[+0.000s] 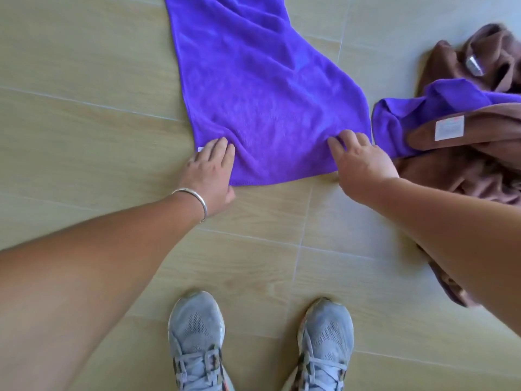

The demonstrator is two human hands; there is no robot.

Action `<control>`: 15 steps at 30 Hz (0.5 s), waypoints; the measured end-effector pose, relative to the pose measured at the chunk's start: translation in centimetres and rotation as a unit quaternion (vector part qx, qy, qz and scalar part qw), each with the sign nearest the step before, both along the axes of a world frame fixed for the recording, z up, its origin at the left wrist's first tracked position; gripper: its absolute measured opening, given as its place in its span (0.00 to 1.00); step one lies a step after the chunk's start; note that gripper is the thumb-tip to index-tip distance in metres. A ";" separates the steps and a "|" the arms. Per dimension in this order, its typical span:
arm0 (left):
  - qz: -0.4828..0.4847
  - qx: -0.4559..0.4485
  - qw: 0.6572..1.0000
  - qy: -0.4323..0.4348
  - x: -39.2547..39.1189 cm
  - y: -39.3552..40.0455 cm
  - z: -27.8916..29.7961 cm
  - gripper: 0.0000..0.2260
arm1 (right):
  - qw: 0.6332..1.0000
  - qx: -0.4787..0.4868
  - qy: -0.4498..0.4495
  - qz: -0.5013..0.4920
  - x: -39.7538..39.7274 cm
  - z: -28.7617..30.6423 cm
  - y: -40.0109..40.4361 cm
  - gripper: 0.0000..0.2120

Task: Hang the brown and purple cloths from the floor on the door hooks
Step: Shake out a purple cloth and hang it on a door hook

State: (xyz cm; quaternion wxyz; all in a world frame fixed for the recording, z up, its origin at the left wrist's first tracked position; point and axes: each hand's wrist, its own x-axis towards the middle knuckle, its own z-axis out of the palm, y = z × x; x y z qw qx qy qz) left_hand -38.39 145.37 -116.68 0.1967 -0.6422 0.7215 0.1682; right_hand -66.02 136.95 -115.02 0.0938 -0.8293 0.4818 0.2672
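A purple cloth (253, 88) lies spread on the tiled floor, running from the top of the view down to its near edge. My left hand (210, 172) pinches its near left corner, fingers curled into the fabric. My right hand (359, 162) pinches its near right corner, where the cloth puckers. To the right lies a heap with a second purple cloth (428, 108) and brown cloths (476, 142), one bearing a white label. No door hooks are in view.
My two grey sneakers (197, 340) stand on the tan tiled floor (84, 108) just behind the cloth's near edge. A small shiny tag (475, 64) lies on the brown cloth at the upper right. Part of a brown cloth lies under my right forearm.
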 end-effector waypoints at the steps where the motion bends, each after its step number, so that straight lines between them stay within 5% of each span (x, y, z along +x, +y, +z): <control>1: -0.001 -0.023 1.000 0.010 0.1 -0.1 -0.2 0.31 | 1.000 -0.020 0.000 0.007 0.1 -0.5 -0.1 0.27; 7: 0.003 -0.012 1.000 0.005 0.7 -0.4 1.5 0.12 | 0.999 -0.038 -0.007 0.014 0.9 0.7 2.3 0.13; 15: -0.072 0.168 0.982 -0.046 1.9 8.8 11.1 0.12 | 0.986 0.135 0.101 0.006 -0.8 10.7 11.6 0.12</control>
